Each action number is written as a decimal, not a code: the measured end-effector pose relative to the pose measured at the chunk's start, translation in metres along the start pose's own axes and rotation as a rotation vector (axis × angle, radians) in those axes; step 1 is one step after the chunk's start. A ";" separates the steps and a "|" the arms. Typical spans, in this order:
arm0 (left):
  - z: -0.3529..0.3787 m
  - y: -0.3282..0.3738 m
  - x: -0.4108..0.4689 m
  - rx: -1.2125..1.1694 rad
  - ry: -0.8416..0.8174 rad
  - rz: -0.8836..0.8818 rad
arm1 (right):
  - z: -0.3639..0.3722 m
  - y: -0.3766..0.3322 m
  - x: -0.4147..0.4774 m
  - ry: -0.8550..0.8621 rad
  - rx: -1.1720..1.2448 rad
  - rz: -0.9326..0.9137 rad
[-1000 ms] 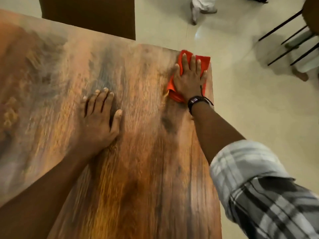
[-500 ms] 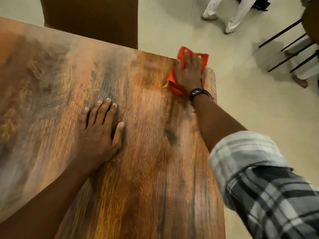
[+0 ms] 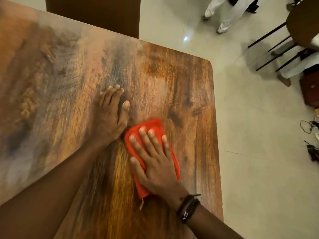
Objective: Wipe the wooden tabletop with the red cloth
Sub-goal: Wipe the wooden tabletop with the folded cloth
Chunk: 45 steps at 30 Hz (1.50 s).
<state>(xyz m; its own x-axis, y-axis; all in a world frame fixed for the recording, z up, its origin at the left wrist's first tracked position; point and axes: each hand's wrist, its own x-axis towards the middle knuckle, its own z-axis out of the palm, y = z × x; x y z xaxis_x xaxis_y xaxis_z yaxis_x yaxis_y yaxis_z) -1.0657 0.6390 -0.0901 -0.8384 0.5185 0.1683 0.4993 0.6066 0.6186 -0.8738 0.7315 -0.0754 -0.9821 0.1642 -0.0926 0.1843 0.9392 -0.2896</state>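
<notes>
On the desk (image 3: 172, 75), as the head camera showed it, your right grip (image 3: 155, 163) lay flat on the cloth (image 3: 151, 124), palm down, fingers straight and slightly spread. It curled round nothing and pinched nothing; it only pressed the folded red fabric onto the wood. That flat press looked chosen to spread weight over the whole pad, so that more of it rubbed the surface at once.

The cloth sat on the right part of the desk, inside the right edge and well short of the rounded far corner. A small tag or thread trailed from its near end toward your wristband (image 3: 189, 208).

Your left grip (image 3: 110, 121) rested palm down on bare wood just beside the cloth's left edge, fingers straight and together, holding nothing. Whether its thumb side touched the cloth, I could not tell. It read as a brace, taking your weight as you leaned over.

Blur at the cloth's far edge suggested a stroke under way, though its direction could not be read. Pale, hazy patches covered the desk's far left, possibly glare or finish, so by my judgement much surface was left to wipe.

Beyond the far edge stood a chair back (image 3: 93, 12). On the floor (image 3: 259, 152) to the right were dark chair legs (image 3: 269, 38).
</notes>
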 end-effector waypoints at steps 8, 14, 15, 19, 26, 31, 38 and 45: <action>-0.073 -0.067 -0.030 -0.060 -0.053 -0.010 | -0.041 0.105 0.151 0.079 -0.040 0.299; -0.118 -0.116 -0.025 0.020 -0.016 -0.062 | -0.018 0.021 0.187 0.109 -0.009 0.276; -0.119 -0.120 -0.023 -0.010 -0.015 -0.072 | -0.006 -0.011 0.178 0.104 -0.010 0.147; -0.120 -0.131 -0.010 -0.003 0.028 -0.052 | 0.026 -0.100 0.158 0.002 -0.119 -0.280; -0.116 -0.133 0.007 0.046 -0.016 -0.109 | -0.026 0.016 0.264 0.057 -0.038 0.185; -0.108 -0.130 0.009 0.092 -0.021 -0.066 | -0.030 -0.007 0.333 0.052 -0.019 0.308; -0.110 -0.130 0.009 0.130 0.077 -0.053 | 0.007 -0.147 0.393 -0.005 -0.045 0.085; -0.112 -0.129 0.006 0.122 0.104 -0.100 | -0.013 -0.043 0.367 0.084 0.024 0.237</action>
<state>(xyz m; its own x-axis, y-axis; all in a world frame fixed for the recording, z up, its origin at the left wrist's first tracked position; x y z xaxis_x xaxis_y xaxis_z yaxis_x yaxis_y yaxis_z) -1.1601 0.4961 -0.0829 -0.9000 0.3908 0.1931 0.4301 0.7239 0.5394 -1.2429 0.7554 -0.0847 -0.9111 0.4040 -0.0817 0.4094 0.8643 -0.2922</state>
